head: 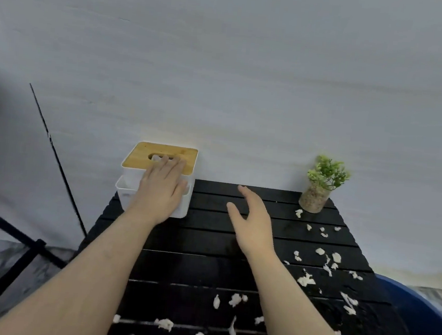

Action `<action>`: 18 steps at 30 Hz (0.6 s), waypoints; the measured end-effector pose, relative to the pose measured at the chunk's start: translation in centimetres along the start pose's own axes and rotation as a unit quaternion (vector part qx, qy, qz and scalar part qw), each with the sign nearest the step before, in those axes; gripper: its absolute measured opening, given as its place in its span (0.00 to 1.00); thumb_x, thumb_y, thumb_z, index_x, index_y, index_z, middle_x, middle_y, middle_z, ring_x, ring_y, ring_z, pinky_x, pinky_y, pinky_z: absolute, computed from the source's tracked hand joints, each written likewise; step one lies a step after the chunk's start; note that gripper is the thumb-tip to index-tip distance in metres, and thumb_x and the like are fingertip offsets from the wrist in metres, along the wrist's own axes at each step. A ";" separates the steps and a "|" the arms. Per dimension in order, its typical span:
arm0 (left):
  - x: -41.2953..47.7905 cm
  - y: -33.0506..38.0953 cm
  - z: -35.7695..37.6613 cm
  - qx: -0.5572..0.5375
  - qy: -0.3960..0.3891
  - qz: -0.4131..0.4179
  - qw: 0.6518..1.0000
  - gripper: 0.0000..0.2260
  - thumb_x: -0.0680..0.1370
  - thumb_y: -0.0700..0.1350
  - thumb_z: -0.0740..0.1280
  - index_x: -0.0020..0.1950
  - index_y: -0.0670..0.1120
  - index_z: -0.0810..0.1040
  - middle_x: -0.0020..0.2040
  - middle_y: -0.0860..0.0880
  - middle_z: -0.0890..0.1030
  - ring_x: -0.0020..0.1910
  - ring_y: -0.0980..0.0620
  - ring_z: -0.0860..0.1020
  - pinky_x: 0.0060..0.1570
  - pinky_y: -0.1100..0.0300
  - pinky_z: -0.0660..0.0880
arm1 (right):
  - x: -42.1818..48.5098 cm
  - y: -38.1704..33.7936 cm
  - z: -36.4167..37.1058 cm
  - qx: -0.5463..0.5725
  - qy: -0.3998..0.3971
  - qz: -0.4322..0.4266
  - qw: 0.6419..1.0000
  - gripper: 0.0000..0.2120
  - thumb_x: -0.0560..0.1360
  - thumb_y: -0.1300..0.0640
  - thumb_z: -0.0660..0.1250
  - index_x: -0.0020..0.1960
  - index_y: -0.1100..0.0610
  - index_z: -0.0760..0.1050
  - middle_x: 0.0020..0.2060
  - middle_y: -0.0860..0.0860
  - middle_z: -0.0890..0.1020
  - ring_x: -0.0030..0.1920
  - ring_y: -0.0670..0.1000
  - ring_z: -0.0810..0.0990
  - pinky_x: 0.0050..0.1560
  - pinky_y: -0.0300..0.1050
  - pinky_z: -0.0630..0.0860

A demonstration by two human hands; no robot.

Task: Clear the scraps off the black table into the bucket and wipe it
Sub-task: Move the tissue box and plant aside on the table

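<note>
The black slatted table [206, 247] carries several white paper scraps [306, 280] spread over its right side and near edge. A white tissue box with a wooden lid [144, 156] stands at the table's far left corner. My left hand [162, 185] lies flat on the box, its fingertips at the lid's slot where a tissue shows. My right hand [252, 222] hovers open over the middle of the table, fingers spread, holding nothing. The blue bucket [418, 305] shows as a curved rim beyond the table's right edge.
A small green plant in a glass jar [318, 194] stands at the far right corner. A grey wall runs right behind the table. Black metal stand legs [22, 255] cross the floor at the left.
</note>
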State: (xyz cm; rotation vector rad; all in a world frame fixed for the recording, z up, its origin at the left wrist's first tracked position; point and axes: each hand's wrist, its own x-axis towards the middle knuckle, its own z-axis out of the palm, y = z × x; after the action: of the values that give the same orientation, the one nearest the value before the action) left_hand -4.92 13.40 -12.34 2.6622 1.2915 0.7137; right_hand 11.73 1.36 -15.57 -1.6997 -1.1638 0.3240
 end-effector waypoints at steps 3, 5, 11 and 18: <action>0.3 0.7 0.9 0.007 0.003 -0.019 1.000 0.19 0.79 0.47 0.51 0.67 0.39 0.65 0.69 0.38 0.68 0.69 0.42 0.63 0.69 0.46 0.57 | 0.3 2.8 -4.5 0.042 0.068 0.047 0.996 0.20 0.77 0.49 0.64 0.68 0.48 0.68 0.66 0.46 0.72 0.67 0.45 0.70 0.65 0.42 0.66; 0.3 0.7 1.6 0.022 0.010 -0.021 0.999 0.20 0.80 0.47 0.51 0.68 0.38 0.66 0.69 0.38 0.68 0.70 0.41 0.63 0.70 0.46 0.55 | 1.3 4.8 -7.2 0.106 0.143 0.102 0.979 0.22 0.76 0.47 0.65 0.68 0.48 0.67 0.66 0.47 0.73 0.66 0.47 0.71 0.65 0.44 0.68; 0.4 0.4 2.5 0.035 0.030 -0.022 0.999 0.26 0.76 0.52 0.48 0.67 0.38 0.67 0.68 0.37 0.69 0.69 0.39 0.64 0.70 0.46 0.54 | 5.9 9.6 -11.6 0.095 0.242 0.177 0.949 0.40 0.71 0.41 0.69 0.75 0.52 0.54 0.73 0.53 0.63 0.71 0.53 0.65 0.70 0.53 0.65; 0.3 0.3 3.3 0.047 0.045 -0.028 0.997 0.26 0.77 0.52 0.48 0.68 0.39 0.67 0.68 0.38 0.70 0.68 0.39 0.65 0.69 0.46 0.55 | 10.5 12.6 -11.8 0.101 0.202 0.180 0.957 0.29 0.66 0.45 0.74 0.62 0.54 0.68 0.56 0.49 0.77 0.60 0.54 0.76 0.56 0.48 0.74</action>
State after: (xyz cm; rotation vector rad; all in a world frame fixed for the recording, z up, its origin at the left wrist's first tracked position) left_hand -3.07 13.82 -15.05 2.6827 1.4506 0.7925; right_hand 31.74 2.71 -17.64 -1.6900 -0.5028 0.2889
